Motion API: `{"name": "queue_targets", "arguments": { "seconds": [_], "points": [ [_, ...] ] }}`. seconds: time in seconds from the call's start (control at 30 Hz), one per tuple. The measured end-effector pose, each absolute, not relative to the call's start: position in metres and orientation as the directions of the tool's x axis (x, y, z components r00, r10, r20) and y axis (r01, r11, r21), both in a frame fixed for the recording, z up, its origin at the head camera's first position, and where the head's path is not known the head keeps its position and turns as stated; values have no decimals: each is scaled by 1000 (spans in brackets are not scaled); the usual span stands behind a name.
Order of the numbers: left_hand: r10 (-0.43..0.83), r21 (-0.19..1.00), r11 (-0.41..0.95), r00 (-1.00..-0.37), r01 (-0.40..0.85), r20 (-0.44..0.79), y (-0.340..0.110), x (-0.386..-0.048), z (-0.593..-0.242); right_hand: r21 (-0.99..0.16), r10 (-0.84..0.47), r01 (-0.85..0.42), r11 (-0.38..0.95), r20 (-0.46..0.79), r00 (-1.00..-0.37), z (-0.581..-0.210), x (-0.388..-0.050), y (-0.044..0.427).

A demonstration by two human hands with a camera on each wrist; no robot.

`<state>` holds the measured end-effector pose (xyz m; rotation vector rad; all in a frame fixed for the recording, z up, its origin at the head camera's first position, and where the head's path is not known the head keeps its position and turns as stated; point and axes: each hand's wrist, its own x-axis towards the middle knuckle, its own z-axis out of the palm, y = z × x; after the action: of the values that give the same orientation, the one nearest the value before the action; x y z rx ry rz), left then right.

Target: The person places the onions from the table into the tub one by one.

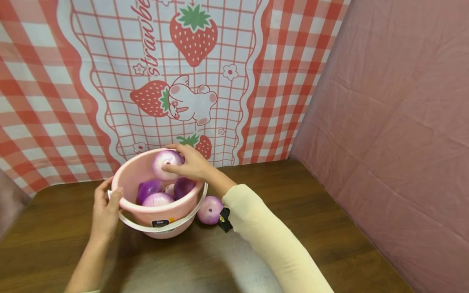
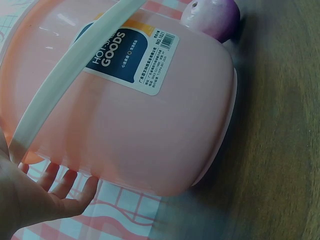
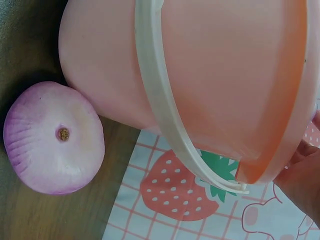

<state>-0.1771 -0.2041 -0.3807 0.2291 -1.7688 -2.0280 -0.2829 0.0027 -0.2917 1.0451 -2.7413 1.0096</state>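
Observation:
A pink bucket (image 1: 165,215) with a white handle (image 1: 183,221) stands on the table, several purple onions inside it. My left hand (image 1: 104,209) grips its left rim, thumb over the edge; in the left wrist view the fingers (image 2: 65,187) lie against the bucket's outer wall. At the bucket's mouth my right hand (image 1: 194,165) holds an onion (image 1: 167,163), thumb on its near side. Another onion (image 3: 55,140) sits on the table beside the bucket, under the right forearm. The right wrist view shows only part of the right hand, at the rim, and hides the held onion.
The brown wooden table (image 1: 293,207) extends to the right. Behind it hangs a red-and-white strawberry cloth (image 1: 234,106), close to the bucket's back. A pink fabric wall (image 1: 384,122) borders the right side. A black strap (image 1: 225,221) is on the right wrist.

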Motion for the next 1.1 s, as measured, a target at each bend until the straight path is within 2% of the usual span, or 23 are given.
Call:
{"name": "queue_targets", "arguments": {
  "seconds": [0.2,0.43,0.8,1.1],
  "points": [
    [-428,968,-108,-889,228,162,-204,-177,-380,-608,-570,-585,537,250,-783,-292,-283,2],
    [-430,961,-124,-886,247,172,-203,-176,-380,-568,-568,-605,558,269,-778,-289,-284,5],
    [-427,967,-110,-889,230,163,-204,-176,-380,-584,-528,-608,538,329,-783,-284,-290,17],
    [-424,970,-102,-892,221,158,-204,-177,-381,-662,-512,-589,464,342,-788,-286,-295,33]
  ]
}}
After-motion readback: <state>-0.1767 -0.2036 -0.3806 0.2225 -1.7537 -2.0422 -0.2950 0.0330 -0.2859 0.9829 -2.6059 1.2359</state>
